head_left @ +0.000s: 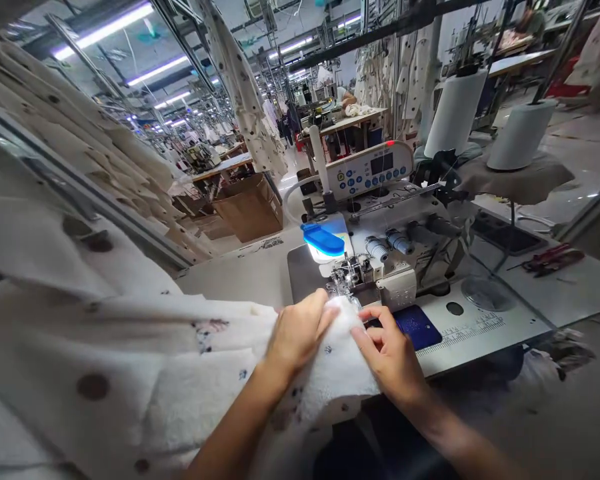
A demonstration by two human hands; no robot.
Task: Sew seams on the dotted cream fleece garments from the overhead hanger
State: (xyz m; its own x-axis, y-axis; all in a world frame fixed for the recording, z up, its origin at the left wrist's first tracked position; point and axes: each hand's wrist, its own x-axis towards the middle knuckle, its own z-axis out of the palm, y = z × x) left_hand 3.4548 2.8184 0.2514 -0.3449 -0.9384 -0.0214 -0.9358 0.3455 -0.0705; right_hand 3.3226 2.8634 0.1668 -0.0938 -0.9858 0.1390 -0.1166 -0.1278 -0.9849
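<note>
With 12 o'clock straight ahead, the spotted white cloth (pixel 341 363) lies with its far edge just short of the sewing machine's (pixel 399 288) metal foot (pixel 347 273), seemingly so that the edge meets it flat. The left hand (pixel 295 333) rests on the cloth at the foot's 7 o'clock, apparently to steady it; whether its partly hidden fingers grip or only press, I cannot tell. The right hand's (pixel 393 363) thumb and forefinger pinch the border at 5 o'clock, probably to keep it taut. Thread cones (pixel 455 113) stand upright toward 1 o'clock, likely so thread can run down freely. The cloth bridges the gap between both hands' fingers, hangs toward 6 o'clock over the worktop's (pixel 235 273) near side, and spreads widely from the left hand toward 9 o'clock.
</note>
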